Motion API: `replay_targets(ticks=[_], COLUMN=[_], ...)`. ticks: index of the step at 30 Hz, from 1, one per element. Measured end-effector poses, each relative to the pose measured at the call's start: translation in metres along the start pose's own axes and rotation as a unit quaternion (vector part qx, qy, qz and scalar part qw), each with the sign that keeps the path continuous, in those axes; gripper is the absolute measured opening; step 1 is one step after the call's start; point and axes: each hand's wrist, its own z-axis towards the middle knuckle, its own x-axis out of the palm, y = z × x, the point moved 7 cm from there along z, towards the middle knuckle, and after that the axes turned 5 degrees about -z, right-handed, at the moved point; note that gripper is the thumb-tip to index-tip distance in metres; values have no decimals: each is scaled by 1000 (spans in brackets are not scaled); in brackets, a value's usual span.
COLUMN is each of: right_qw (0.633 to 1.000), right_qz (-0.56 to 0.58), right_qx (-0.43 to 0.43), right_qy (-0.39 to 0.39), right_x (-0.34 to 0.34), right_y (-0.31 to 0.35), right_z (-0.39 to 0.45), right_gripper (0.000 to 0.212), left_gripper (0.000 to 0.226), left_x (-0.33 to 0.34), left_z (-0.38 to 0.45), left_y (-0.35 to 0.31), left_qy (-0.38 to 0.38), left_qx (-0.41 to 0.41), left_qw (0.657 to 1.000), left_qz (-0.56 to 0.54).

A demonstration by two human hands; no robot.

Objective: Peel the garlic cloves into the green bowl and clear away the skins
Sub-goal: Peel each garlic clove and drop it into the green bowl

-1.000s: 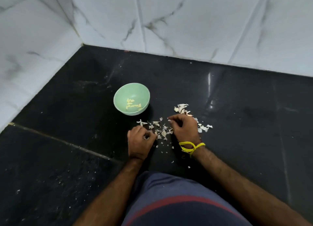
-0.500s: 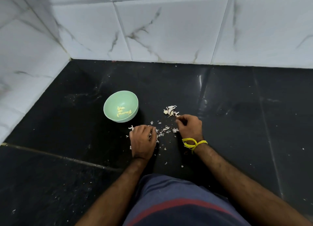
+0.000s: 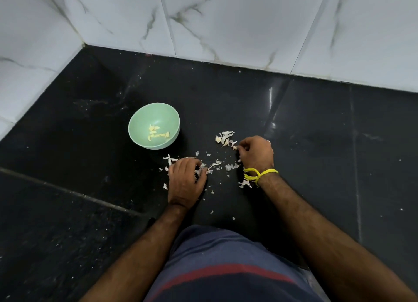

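Observation:
A green bowl (image 3: 135, 130) stands on the black floor and holds several peeled garlic cloves (image 3: 157, 132). White garlic skins (image 3: 217, 165) lie scattered on the floor between my hands, with a bigger clump of skins (image 3: 225, 137) further back. My left hand (image 3: 184, 180) is curled over a bunch of skins and grips them. My right hand (image 3: 256, 153), with a yellow thread at the wrist, pinches a skin piece at the edge of the bigger clump.
The black tiled floor (image 3: 90, 211) meets white marble walls (image 3: 226, 19) at the back and left, forming a corner. My knee in blue and red shorts (image 3: 226, 267) fills the bottom centre. Small skin crumbs lie near my knee.
My right hand has moved right and back toward the bigger clump of skins. My left hand has stayed over the skins it holds. The view has tilted and shifted.

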Motion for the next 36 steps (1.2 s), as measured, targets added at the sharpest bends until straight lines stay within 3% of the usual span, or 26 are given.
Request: replay_targets(ticks=[3, 8, 14, 18, 21, 30, 36], right_qw=[994, 988, 999, 996, 992, 985, 980], right_qz=[-86, -136, 13, 78, 112, 107, 25], right_qx=[-33, -44, 21, 20, 14, -24, -38], right_qy=[55, 64, 33, 38, 59, 135, 195], right_x=[14, 23, 12, 16, 19, 30, 41], right_y=[13, 20, 8, 12, 21, 30, 34], right_z=[11, 19, 19, 11, -2, -43, -55], right_gripper=[18, 15, 11, 28, 22, 16, 9], left_gripper=[9, 9, 8, 7, 7, 6, 12], left_x=[-1, 0, 2, 2, 0, -3, -5], left_z=[0, 2, 2, 2, 2, 2, -1], left_y=[0, 3, 5, 3, 3, -2, -2], left_qy=[-4, 0, 4, 3, -1, -14, -28], left_qx=[-8, -16, -17, -10, -5, 23, 32], left_qw=[1000, 1000, 1000, 1000, 1000, 1000, 999], left_qz=[-1, 1, -4, -9, -11, -14, -14])
